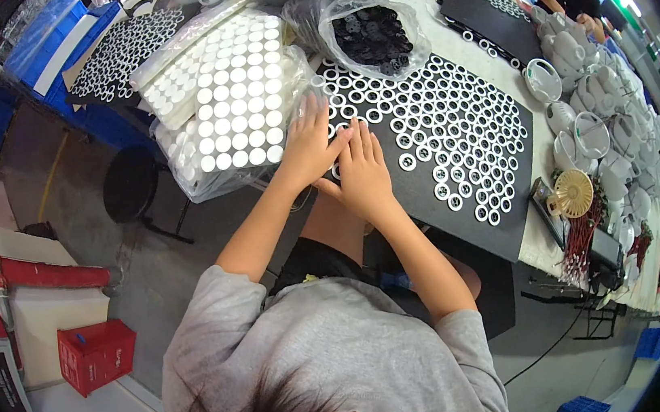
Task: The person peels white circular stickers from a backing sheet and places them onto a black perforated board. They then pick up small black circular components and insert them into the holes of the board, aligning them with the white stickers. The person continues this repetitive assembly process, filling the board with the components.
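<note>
My left hand (307,145) lies nearly flat at the left edge of a black board (393,190), its fingers stretched out and slightly blurred. Beside it my right hand (363,171) rests palm down with straight fingers, the two thumbs close together. White rings with dark centres (457,110) cover much of the board in loose rows, and a few lie around my fingertips. Whatever is under my palms is hidden. Left of my hands, sheets of round white discs (241,102) sit on clear plastic wrapping. A clear plastic bag (418,49) of black parts (372,38) stands on the board's far side.
A second board of rings (129,54) is at the far left, near blue crates (51,42). White rounded housings (595,106) pile up on the right, beside a small yellow fan (573,193) and red wires (583,246). A black stool (130,182) stands left. Other people work at the far right.
</note>
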Demonstrator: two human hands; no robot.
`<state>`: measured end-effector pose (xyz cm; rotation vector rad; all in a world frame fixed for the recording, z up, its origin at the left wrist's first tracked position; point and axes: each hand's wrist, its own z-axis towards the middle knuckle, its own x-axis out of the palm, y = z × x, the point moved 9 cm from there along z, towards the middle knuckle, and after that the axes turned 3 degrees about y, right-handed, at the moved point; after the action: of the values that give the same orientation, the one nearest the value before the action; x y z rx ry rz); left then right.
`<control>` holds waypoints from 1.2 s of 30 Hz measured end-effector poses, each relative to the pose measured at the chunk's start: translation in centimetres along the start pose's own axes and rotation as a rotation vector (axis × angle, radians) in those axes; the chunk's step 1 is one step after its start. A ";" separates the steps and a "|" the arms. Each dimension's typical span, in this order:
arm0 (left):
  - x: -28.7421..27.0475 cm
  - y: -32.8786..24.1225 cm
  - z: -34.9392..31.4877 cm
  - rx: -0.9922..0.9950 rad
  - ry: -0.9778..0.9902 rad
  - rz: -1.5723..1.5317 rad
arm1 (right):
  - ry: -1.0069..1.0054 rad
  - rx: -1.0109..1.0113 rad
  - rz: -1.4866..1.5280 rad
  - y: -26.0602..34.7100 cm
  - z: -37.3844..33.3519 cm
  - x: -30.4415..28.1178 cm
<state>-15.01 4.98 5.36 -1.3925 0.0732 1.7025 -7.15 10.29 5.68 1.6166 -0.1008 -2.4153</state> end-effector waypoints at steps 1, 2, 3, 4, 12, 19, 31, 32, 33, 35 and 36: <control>-0.1 0.3 0.6 -0.013 -0.002 0.001 | -0.003 0.007 0.002 0.0 0.0 -0.2; 0.1 0.6 1.3 -0.045 0.030 -0.023 | -0.003 0.014 0.004 0.0 0.0 -0.5; 0.2 1.0 2.3 -0.079 0.061 -0.049 | -0.003 0.020 0.005 0.0 -0.1 -0.6; 0.4 1.3 3.1 -0.112 0.091 -0.075 | -0.004 0.021 -0.006 -0.1 -0.2 -0.5; 2.1 2.4 4.7 -0.078 0.254 -0.039 | -0.030 0.021 -0.025 0.2 0.2 0.4; 1.9 3.8 5.6 -0.124 0.244 -0.184 | -0.029 0.050 -0.028 1.0 1.0 0.7; 2.2 3.6 5.0 -0.082 0.313 -0.247 | -0.058 0.093 -0.015 1.9 2.7 1.8; 2.2 3.6 4.9 -0.080 0.315 -0.251 | -0.060 0.101 -0.003 1.9 2.8 1.8; 2.2 3.6 4.9 -0.073 0.332 -0.246 | -0.061 0.109 0.009 1.8 2.9 2.0; 2.0 3.6 4.7 -0.088 0.334 -0.283 | -0.061 0.118 0.028 1.8 3.1 2.3; 2.0 3.6 4.6 -0.097 0.336 -0.302 | -0.058 0.119 0.034 1.9 3.3 2.4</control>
<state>-20.71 6.56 3.73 -1.6603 -0.0318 1.2292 -10.74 7.67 5.12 1.5790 -0.2849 -2.4735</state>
